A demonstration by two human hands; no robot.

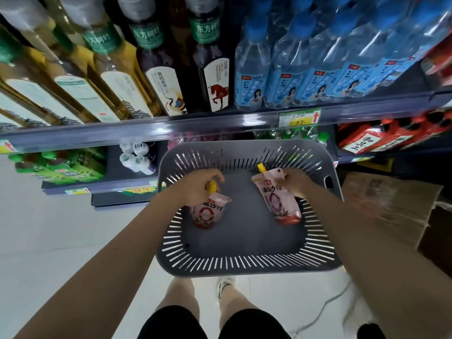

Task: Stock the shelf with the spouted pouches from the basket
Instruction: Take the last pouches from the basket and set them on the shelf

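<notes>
left grip (195,184) clasps left pouch (208,212), spout up | right grip (297,183) clasps right pouch (281,201), spout up-left

Tea bottles (149,35) have green neck bands reading 东方树叶. Water bottle labels (249,86) say ORIGINAL. Shelf price tag (300,117): 3.9, red up-arrow.

Bright, even store light with soft shadows; wide-angle bending and motion blur smear the edges, sharper centrally.
</notes>
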